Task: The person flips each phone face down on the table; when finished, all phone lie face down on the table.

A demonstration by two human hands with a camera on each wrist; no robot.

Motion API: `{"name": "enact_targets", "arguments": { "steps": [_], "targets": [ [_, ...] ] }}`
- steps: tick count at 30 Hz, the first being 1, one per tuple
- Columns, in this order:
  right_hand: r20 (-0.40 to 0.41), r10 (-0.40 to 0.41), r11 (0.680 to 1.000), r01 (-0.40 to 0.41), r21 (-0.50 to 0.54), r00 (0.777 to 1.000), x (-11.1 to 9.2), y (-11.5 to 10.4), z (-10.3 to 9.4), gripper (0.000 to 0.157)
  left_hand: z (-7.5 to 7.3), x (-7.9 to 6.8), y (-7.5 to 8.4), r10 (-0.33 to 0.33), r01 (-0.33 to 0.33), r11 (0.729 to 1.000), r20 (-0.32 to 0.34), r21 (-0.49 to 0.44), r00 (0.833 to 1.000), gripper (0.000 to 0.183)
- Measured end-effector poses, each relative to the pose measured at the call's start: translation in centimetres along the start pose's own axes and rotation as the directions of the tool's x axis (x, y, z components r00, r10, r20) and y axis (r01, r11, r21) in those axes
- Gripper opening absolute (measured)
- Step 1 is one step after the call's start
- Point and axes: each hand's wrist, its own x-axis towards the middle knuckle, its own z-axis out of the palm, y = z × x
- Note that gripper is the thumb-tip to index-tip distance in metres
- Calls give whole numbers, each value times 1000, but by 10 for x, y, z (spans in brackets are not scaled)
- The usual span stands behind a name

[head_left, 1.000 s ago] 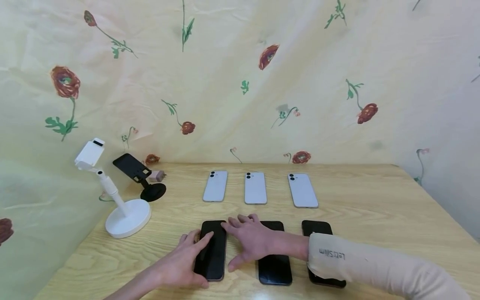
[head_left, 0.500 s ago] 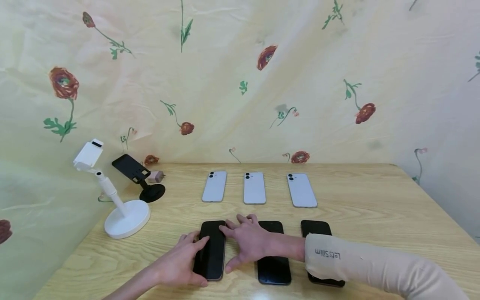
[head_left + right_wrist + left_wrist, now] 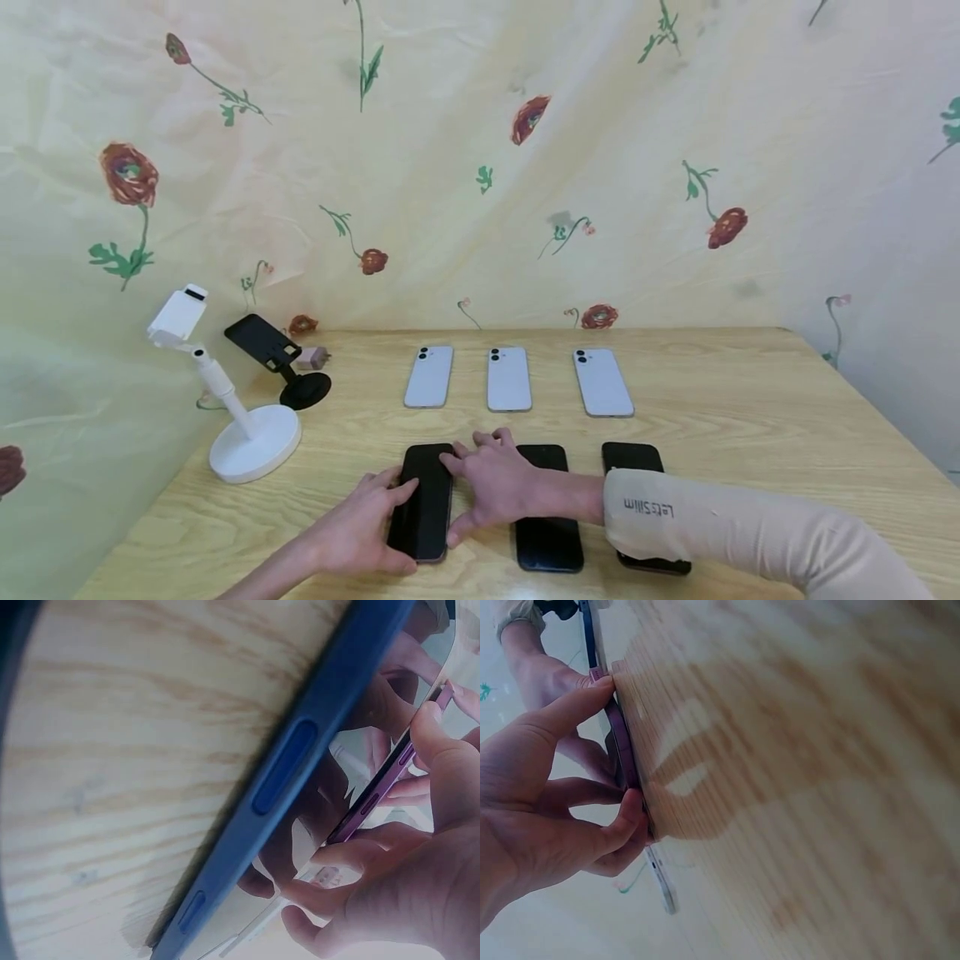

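A smartphone (image 3: pixel 429 500) with a dark screen and a purplish edge lies face up at the front left of the row. My left hand (image 3: pixel 360 521) grips it along its left side, thumb at the near corner and fingers at the far part. From the other side, my right hand (image 3: pixel 495 483) holds its right edge between thumb and index finger. In the left wrist view, fingertips of the left hand (image 3: pixel 562 780) press the phone's edge (image 3: pixel 622 742) low on the table. The right wrist view shows the right hand (image 3: pixel 405 877) along the purple edge (image 3: pixel 375 791).
A second dark phone (image 3: pixel 549 546) lies under the right forearm; a third dark phone (image 3: pixel 633 456) is partly covered by the sleeve (image 3: pixel 705 517). Three pale phones (image 3: pixel 508 379) lie face down behind. A white stand (image 3: pixel 255 442), black stand (image 3: pixel 303 387) and pink charger (image 3: pixel 313 358) stand at left.
The right thumb has come in slightly to the phone's right edge. Both hands otherwise keep their places, and the phones stay where they were.
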Motion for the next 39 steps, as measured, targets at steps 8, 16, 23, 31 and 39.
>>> {"name": "enact_targets", "arguments": {
  "steps": [8,16,23,31,39],
  "targets": [
    [-37,14,999,-15,-38,999,0,-1,2,99,0,1,0,5,-5,1000,-17,10,1000,87],
    [-54,10,1000,-11,-20,998,1,-1,-1,100,-3,0,-2,-17,17,999,2,-32,1000,87],
    [-86,27,999,-24,35,996,2,-1,-7,102,-9,-2,-8,2,2,994,30,-111,1000,91],
    [-206,19,987,15,163,978,4,-4,-12,102,-12,-1,-17,157,-138,939,34,-316,987,102],
    [-208,26,970,25,240,978,10,-11,-17,101,-15,-2,-20,229,-200,899,28,-390,973,120]
  ]
}}
